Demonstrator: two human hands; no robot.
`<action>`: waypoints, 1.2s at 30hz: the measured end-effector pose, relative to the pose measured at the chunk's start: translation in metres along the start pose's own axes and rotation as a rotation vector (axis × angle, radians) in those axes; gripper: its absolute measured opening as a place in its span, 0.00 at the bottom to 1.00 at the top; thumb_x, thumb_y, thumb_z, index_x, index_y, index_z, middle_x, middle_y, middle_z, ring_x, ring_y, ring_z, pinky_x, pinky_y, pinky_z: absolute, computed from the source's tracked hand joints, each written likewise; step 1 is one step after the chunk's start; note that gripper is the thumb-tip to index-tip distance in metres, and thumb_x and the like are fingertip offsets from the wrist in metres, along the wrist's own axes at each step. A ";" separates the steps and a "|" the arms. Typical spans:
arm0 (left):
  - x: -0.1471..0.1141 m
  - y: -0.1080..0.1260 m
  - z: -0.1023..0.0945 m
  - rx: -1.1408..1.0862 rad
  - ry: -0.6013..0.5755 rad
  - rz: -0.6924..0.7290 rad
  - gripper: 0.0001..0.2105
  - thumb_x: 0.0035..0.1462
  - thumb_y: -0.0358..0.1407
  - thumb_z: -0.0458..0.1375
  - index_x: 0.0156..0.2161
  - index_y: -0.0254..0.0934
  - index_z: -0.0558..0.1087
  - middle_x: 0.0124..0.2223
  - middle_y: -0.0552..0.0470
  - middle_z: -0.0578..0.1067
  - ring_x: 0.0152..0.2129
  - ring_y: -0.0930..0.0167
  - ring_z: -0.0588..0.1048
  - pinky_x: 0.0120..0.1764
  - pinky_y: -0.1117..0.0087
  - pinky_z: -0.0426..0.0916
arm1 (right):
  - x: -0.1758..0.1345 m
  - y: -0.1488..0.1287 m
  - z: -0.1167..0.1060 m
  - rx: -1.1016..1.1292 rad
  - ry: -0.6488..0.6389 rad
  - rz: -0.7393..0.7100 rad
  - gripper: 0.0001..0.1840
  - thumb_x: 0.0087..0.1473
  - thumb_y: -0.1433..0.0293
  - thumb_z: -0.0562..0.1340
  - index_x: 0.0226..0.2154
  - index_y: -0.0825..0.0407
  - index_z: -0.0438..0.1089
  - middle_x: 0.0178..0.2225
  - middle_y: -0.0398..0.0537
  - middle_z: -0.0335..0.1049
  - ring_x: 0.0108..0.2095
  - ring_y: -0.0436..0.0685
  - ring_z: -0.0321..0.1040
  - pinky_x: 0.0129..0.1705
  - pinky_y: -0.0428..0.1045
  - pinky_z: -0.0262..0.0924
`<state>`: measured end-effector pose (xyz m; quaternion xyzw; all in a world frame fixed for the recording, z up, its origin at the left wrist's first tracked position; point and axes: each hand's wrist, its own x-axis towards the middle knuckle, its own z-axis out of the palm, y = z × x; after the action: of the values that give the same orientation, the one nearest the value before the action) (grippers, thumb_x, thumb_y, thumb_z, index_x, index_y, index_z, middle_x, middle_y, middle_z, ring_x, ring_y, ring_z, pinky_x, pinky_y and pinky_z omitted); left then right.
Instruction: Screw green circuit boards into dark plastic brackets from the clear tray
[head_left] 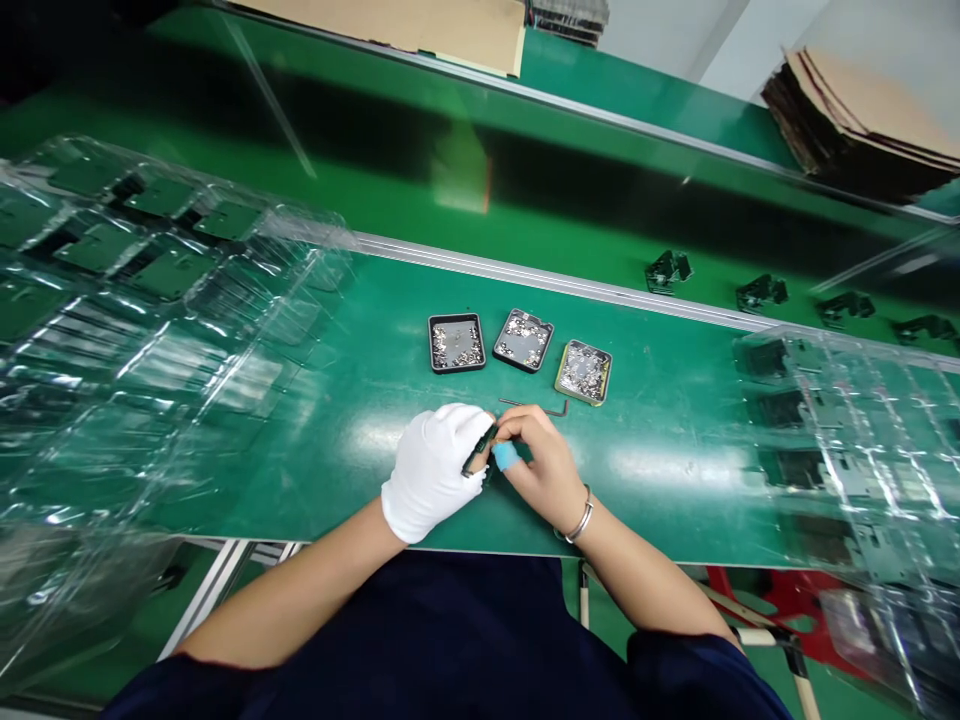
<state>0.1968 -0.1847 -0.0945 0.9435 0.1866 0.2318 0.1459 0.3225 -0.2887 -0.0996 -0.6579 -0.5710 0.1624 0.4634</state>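
Note:
My left hand (440,465), in a white glove, is closed around a small dark green circuit board (481,451) that it holds tilted near the table's front edge. My right hand (541,462) is bare, with blue tape on the thumb and a metal bracelet at the wrist. Its thumb and forefinger pinch together at the board's right side; what lies between them is too small to make out. Just beyond the hands lies an L-shaped hex key (534,407). Farther back, small metal parts fill three shallow boxes: left (432,345), middle (541,350) and right (583,373).
Clear plastic trays holding green boards stand at the left (169,310) and at the right (862,440). Several black-and-green assemblies (670,271) line the area behind the metal rail (487,268). Stacked cardboard sheets (862,120) sit on the upper shelf at the right.

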 end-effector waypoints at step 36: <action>-0.002 -0.015 -0.002 -0.541 -0.249 -0.392 0.11 0.55 0.37 0.50 0.42 0.37 0.68 0.42 0.48 0.75 0.39 0.65 0.74 0.43 0.62 0.69 | 0.020 0.008 -0.024 -0.208 -0.214 0.023 0.09 0.56 0.75 0.54 0.38 0.49 0.66 0.38 0.47 0.72 0.40 0.55 0.68 0.43 0.50 0.63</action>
<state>0.1900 -0.1718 -0.0986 0.8379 0.2768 0.1238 0.4538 0.3513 -0.2798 -0.0875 -0.6877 -0.6234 0.1769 0.3273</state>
